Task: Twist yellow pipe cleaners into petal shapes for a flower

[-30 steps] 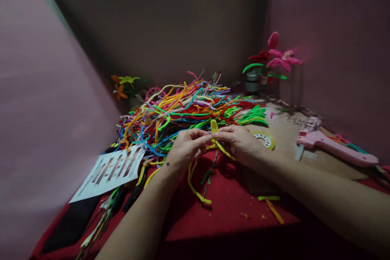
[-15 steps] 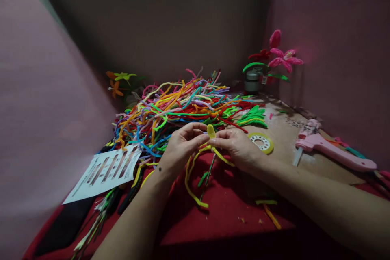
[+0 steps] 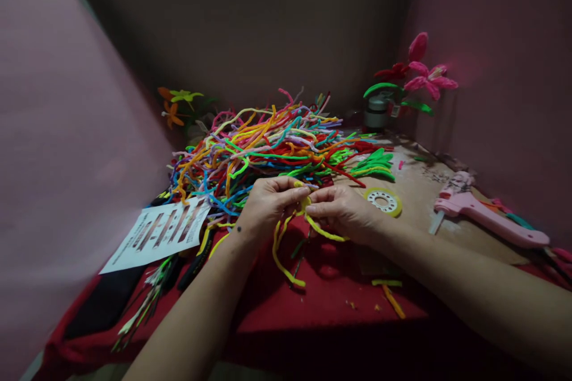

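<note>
Between my two hands is a piece of yellow pipe cleaner (image 3: 286, 271), folded at the top, with long loose ends hanging below. My left hand (image 3: 270, 202) pinches its folded part between thumb and fingers. Close beside it, my right hand (image 3: 342, 211) grips the same piece near its middle, fingers closed. Fingertips cover much of the folded part. Under the hands a thin dark stem with a green piece (image 3: 297, 248) shows against the red cloth.
Behind the hands lies a large heap of coloured pipe cleaners (image 3: 268, 143). A tape roll (image 3: 383, 201) and a pink glue gun (image 3: 491, 217) rest on the brown board (image 3: 415, 190) at right. A printed sheet (image 3: 156, 232) lies left, and pink flowers (image 3: 431, 78) stand behind.
The yellow folded tip that stood upright between my fingers is now tipped over toward my left hand. My fingers have shifted on it, and the camera view has moved slightly.
</note>
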### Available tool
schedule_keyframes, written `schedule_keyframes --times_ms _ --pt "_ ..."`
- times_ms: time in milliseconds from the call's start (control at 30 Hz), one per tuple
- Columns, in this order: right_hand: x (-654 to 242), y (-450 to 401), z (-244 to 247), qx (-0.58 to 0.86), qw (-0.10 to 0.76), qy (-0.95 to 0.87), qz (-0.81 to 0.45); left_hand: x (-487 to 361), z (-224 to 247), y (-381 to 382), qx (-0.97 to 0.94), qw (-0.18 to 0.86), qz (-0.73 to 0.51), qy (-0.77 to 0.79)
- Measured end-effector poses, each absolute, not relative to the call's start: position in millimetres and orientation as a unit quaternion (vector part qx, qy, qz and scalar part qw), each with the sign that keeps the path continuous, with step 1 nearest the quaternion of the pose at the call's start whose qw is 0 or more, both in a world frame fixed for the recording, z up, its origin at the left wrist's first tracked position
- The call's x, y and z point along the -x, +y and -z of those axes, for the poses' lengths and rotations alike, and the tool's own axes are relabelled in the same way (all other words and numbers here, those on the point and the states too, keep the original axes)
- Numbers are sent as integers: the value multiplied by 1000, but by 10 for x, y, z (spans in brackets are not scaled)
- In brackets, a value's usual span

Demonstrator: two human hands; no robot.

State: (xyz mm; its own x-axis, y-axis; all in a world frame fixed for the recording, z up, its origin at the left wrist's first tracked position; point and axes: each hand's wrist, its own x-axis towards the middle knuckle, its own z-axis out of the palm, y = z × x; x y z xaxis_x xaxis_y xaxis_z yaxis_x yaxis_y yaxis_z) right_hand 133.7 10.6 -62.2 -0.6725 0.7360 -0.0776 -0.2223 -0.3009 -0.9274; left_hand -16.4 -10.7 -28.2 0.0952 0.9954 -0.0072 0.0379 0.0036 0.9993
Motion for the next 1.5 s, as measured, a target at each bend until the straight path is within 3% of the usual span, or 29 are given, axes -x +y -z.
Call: schedule_keyframes --times_ms 367,767,933,1167,1267,1500 --pt "-1309 117 655 262 350 -511 -740 159 317 -102 -538 501 -495 463" --pt "-1322 91 655 292 307 -538 -728 170 309 -101 -614 375 -459 522" --pt "-1333 73 607 317 317 -583 -678 161 313 -104 -584 428 -467 508" --pt "-1313 107 633 242 328 -494 -768 161 322 -95 -582 394 -493 514" --pt "-1309 118 634 269 342 -507 -744 157 314 -89 -574 410 -492 510" --pt "-1338 140 617 337 392 -520 -679 186 264 -102 -598 464 -346 554"
